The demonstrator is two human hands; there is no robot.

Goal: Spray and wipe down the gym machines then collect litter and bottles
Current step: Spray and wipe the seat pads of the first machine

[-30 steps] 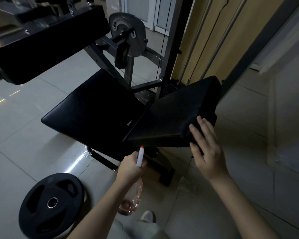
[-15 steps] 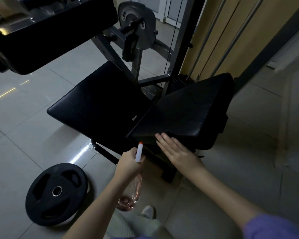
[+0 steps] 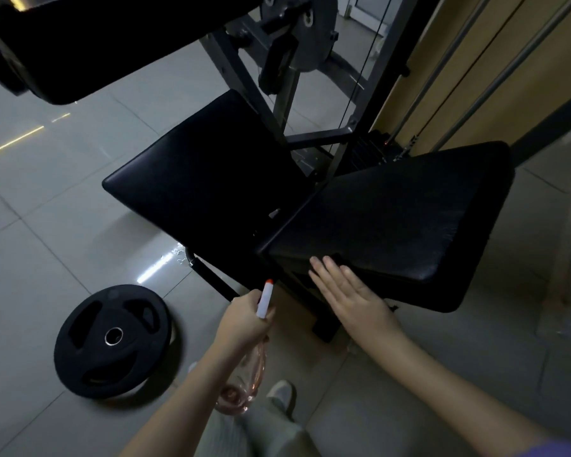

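A black padded gym machine stands before me, with a left seat pad and a right pad. My right hand lies flat with straight fingers against the near front edge of the right pad. A dark shape shows at the fingertips, and whether it is a cloth I cannot tell in the dim light. My left hand grips the neck of a clear pinkish spray bottle, which hangs below the fist. Its white, orange-tipped nozzle points up toward the pads.
A black weight plate lies on the tiled floor at lower left. A large black pad overhangs at upper left. The grey steel frame, cables and weight stack rise behind the pads, next to a yellow wall. My shoe is below the bottle.
My right hand slid left along the right pad's front edge, from its right corner to its left part. The left hand still holds the bottle in the same place.
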